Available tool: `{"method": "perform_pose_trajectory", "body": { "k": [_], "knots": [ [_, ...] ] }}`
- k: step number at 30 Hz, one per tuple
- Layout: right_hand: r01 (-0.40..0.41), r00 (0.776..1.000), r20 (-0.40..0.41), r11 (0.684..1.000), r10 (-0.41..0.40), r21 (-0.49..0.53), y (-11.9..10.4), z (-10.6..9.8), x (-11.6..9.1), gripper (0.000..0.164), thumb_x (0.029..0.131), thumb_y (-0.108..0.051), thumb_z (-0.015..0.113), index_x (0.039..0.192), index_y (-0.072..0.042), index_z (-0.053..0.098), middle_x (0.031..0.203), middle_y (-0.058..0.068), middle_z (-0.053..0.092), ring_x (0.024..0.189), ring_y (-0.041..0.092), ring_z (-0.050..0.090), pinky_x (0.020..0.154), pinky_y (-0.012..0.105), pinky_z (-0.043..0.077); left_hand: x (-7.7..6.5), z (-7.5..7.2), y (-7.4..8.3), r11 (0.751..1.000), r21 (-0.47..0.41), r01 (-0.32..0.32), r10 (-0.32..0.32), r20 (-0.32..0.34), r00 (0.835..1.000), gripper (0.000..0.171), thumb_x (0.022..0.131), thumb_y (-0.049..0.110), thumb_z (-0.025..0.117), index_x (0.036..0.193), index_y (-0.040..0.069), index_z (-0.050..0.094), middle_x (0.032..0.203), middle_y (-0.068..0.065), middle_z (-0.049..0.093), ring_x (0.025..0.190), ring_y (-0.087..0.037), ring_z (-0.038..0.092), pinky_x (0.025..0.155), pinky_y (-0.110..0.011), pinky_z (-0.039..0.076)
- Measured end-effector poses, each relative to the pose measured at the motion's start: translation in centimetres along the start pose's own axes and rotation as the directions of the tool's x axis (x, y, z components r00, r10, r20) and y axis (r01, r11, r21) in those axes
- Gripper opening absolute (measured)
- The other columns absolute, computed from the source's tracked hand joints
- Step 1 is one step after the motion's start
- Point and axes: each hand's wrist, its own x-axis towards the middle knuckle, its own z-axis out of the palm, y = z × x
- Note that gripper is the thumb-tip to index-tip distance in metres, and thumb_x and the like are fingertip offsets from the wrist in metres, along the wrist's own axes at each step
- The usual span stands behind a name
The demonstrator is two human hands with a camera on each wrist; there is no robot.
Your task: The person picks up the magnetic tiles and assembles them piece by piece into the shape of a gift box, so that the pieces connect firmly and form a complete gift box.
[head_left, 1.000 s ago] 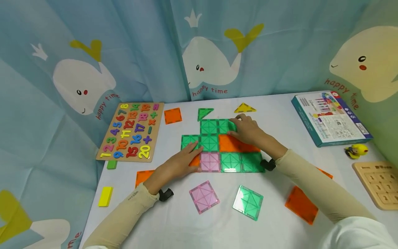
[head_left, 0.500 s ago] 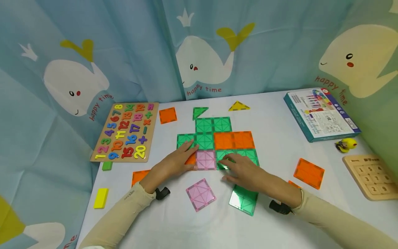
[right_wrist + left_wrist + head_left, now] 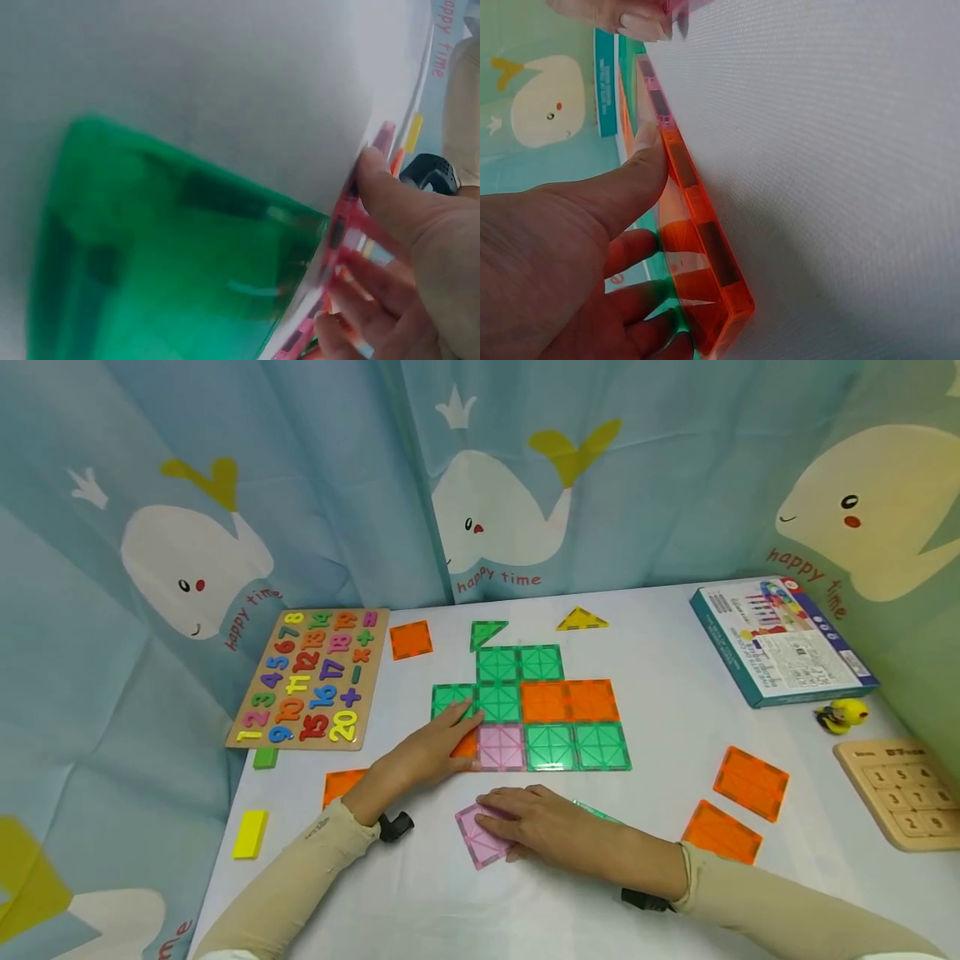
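Note:
Flat magnetic tiles are joined in a stepped block, with green tiles (image 3: 519, 662) at the back, orange tiles (image 3: 570, 700) at the right and a pink tile (image 3: 502, 748) in the front row. My left hand (image 3: 420, 752) rests on the block's left end, fingers spread over a green tile and the thumb along an orange tile (image 3: 697, 217). In front of the block my right hand (image 3: 558, 828) pinches a loose pink tile (image 3: 474, 839) between thumb and fingers. Behind that hand a loose green tile (image 3: 187, 262) is mostly hidden in the head view.
Loose orange tiles (image 3: 752, 783) lie at the right, another orange tile (image 3: 411, 640) at the back. Green (image 3: 487, 632) and yellow triangles (image 3: 582, 619) sit behind the block. A number board (image 3: 307, 681) stands left; a box (image 3: 783, 643), toy figure (image 3: 842, 716) and wooden number puzzle (image 3: 900, 793) stand right.
My right hand has come from the back of the block, over its front row, to the loose pink tile and now grips it. The left hand stays on the block's left end.

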Motion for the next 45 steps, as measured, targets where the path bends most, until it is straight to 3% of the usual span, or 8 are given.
{"method": "perform_pose_trajectory", "body": {
  "k": [9,18,21,25,30,34,39,45],
  "knots": [
    [-0.184,0.982,-0.049,0.978,0.18,-0.096,0.8,0.1,0.3,0.06,0.098,-0.049,0.072,0.147,-0.015,0.064,0.142,0.009,0.054,0.128,0.028,0.053,0.098,0.044,0.055,-0.1,0.0,-0.2,1.0,0.017,-0.01,0.01,0.016,1.0,0.075,0.106,0.045,0.061,0.168,0.018,0.029,0.178,-0.009,0.01,0.164,-0.031,0.012,0.129,-0.049,0.026],
    [-0.268,0.963,0.006,0.963,0.268,-0.018,1.3,-1.0,-0.8,0.066,0.094,-0.051,0.076,0.146,-0.014,0.063,0.14,0.011,0.056,0.126,0.031,0.056,0.102,0.051,0.052,-0.2,-0.1,0.2,1.0,0.009,0.002,-0.002,0.037,0.999,0.099,0.094,0.054,0.075,0.17,0.017,0.023,0.179,-0.008,0.005,0.165,-0.031,0.008,0.129,-0.05,0.027],
    [-0.368,0.93,0.037,0.928,0.366,0.052,1.5,-2.0,-2.7,0.066,0.091,-0.05,0.08,0.141,-0.01,0.063,0.135,0.011,0.058,0.123,0.032,0.058,0.101,0.053,0.052,-0.2,-0.1,0.3,1.0,0.015,0.002,-0.002,0.031,1.0,0.101,0.094,0.054,0.076,0.17,0.017,0.021,0.179,-0.008,0.005,0.165,-0.031,0.007,0.129,-0.05,0.027],
    [-0.513,0.856,0.123,0.855,0.502,0.082,1.2,-3.3,-5.8,0.071,0.085,-0.057,0.083,0.132,-0.008,0.062,0.123,0.01,0.058,0.111,0.028,0.058,0.093,0.05,0.053,-0.2,0.1,0.3,1.0,0.012,-0.003,0.002,0.02,1.0,0.102,0.093,0.054,0.077,0.17,0.015,0.022,0.178,-0.009,0.006,0.165,-0.032,0.006,0.128,-0.05,0.027],
    [-0.596,0.797,0.198,0.795,0.57,0.113,-0.2,-3.2,-8.4,0.09,0.076,-0.07,0.081,0.137,-0.009,0.056,0.124,0.011,0.057,0.105,0.024,0.055,0.088,0.046,0.054,-0.2,0.2,0.3,1.0,0.024,-0.007,0.007,0.02,1.0,0.102,0.093,0.055,0.076,0.17,0.014,0.022,0.178,-0.011,0.006,0.165,-0.034,0.006,0.129,-0.051,0.026],
    [-0.59,0.806,0.13,0.8,0.577,0.107,-1.0,-2.0,-9.1,0.09,0.077,-0.06,0.086,0.143,-0.009,0.054,0.127,0.013,0.056,0.11,0.027,0.056,0.09,0.047,0.054,-0.3,0.3,0.2,1.0,0.029,-0.004,0.004,0.014,1.0,0.101,0.094,0.054,0.075,0.17,0.014,0.022,0.178,-0.012,0.006,0.164,-0.034,0.007,0.128,-0.051,0.027],
    [-0.515,0.856,-0.023,0.856,0.516,0.043,-0.4,-0.8,-9.3,0.08,0.084,-0.038,0.088,0.15,-0.008,0.057,0.136,0.016,0.053,0.122,0.034,0.055,0.093,0.05,0.054,-0.3,0.2,0.1,1.0,0.023,-0.009,0.008,0.017,1.0,0.102,0.094,0.054,0.075,0.17,0.014,0.021,0.178,-0.012,0.005,0.164,-0.035,0.007,0.128,-0.052,0.027],
    [-0.349,0.925,-0.17,0.936,0.339,-0.035,1.2,0.2,-7.9,0.064,0.085,-0.02,0.09,0.144,-0.008,0.066,0.142,0.018,0.057,0.127,0.037,0.057,0.1,0.052,0.055,-0.3,0.1,0.1,1.0,0.008,-0.018,0.018,0.019,1.0,0.102,0.095,0.055,0.074,0.17,0.014,0.02,0.178,-0.011,0.004,0.165,-0.034,0.005,0.129,-0.052,0.025]
  ]
}}
